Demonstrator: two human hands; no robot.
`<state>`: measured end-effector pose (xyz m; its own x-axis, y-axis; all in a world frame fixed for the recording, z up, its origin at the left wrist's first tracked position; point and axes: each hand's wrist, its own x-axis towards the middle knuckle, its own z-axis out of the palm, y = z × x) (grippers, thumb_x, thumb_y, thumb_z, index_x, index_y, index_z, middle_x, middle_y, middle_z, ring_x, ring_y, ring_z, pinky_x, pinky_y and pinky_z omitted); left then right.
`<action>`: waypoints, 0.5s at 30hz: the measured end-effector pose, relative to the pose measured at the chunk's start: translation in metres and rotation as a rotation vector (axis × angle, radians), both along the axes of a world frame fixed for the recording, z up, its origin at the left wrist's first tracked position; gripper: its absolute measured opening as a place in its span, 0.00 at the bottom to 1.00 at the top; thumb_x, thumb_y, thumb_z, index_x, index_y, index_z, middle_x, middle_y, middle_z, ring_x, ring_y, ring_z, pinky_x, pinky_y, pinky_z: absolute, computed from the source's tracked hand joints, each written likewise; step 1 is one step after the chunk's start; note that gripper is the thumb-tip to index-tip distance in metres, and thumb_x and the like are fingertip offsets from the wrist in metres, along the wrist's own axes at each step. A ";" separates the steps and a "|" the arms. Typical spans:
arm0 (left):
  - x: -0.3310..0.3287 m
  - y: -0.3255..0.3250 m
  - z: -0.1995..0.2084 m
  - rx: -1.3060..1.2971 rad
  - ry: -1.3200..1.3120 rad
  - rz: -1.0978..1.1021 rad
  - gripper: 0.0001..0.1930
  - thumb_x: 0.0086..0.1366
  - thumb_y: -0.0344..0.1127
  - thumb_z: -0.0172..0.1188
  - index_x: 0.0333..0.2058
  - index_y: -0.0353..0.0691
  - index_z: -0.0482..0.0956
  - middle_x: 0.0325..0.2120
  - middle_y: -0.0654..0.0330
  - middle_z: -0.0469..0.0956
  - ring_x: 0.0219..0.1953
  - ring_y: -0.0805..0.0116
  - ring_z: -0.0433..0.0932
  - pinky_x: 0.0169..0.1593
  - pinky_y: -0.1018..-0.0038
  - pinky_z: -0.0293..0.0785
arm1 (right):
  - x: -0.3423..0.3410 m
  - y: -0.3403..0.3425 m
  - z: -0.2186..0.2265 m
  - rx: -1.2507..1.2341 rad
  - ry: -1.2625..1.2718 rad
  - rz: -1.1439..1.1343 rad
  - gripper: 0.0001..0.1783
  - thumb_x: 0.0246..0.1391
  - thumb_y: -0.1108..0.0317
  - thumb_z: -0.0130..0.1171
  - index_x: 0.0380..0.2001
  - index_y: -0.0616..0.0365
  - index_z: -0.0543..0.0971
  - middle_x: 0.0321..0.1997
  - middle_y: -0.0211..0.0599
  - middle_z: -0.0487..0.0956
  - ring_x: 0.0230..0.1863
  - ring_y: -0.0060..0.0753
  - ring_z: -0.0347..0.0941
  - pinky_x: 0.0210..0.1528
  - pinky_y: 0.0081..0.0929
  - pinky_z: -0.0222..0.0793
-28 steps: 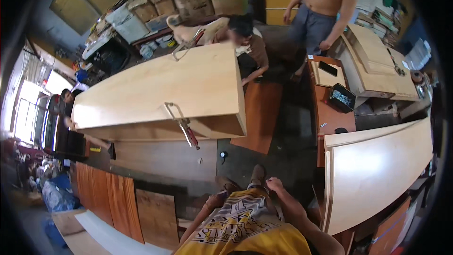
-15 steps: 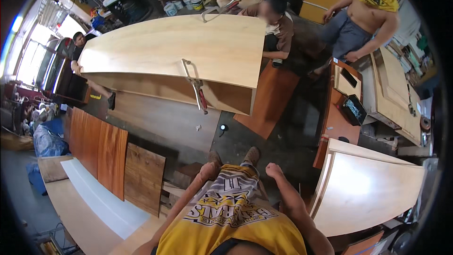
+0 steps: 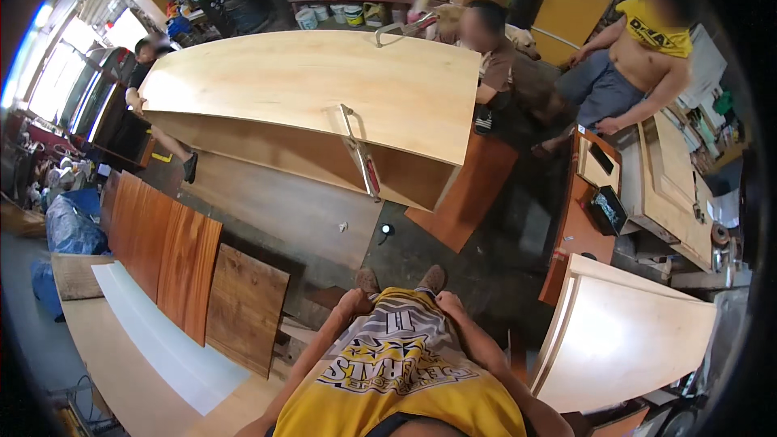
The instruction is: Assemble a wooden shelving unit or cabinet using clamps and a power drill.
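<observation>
My left hand (image 3: 353, 303) is closed beside the front hem of my yellow and grey jersey (image 3: 396, 356). My right hand (image 3: 450, 304), also closed, is against the hem's other corner; whether either one grips cloth is hidden. Beyond my feet, a long pale plywood cabinet carcass (image 3: 316, 81) lies tilted, its hollow side toward me. One bar clamp (image 3: 360, 154) with a red handle spans its near edge, and another clamp (image 3: 405, 28) sits on the far edge. A person in a brown shirt (image 3: 495, 73) crouches at its right end; a person in dark clothes (image 3: 139, 77) has a hand on its left end.
A person with a raised yellow shirt (image 3: 660, 28) sits at the right, near an orange-brown board (image 3: 558, 235) bearing a phone (image 3: 601, 159). Pale panels (image 3: 631, 332) stand at my right, wood-grain boards (image 3: 162, 251) at my left. A dog (image 3: 522, 39) is behind the crouching person.
My right hand has come inward to the jersey hem. My view has shifted, so the cabinet appears farther right and lower. The dog's head now shows right of the crouching person.
</observation>
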<state>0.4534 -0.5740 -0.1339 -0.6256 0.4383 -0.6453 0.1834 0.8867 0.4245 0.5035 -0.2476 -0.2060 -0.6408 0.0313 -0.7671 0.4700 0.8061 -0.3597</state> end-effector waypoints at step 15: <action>0.005 -0.060 -0.038 0.003 -0.011 0.045 0.22 0.58 0.55 0.52 0.35 0.41 0.81 0.34 0.49 0.80 0.36 0.48 0.79 0.38 0.58 0.76 | 0.011 -0.035 0.061 0.211 -0.190 -0.234 0.22 0.49 0.53 0.54 0.43 0.57 0.78 0.47 0.43 0.78 0.50 0.45 0.74 0.51 0.39 0.71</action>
<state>0.4582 -0.6344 -0.1723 -0.6381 0.4116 -0.6508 0.1386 0.8928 0.4287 0.5148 -0.2831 -0.1446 -0.4439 0.3302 -0.8330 0.6927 0.7162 -0.0852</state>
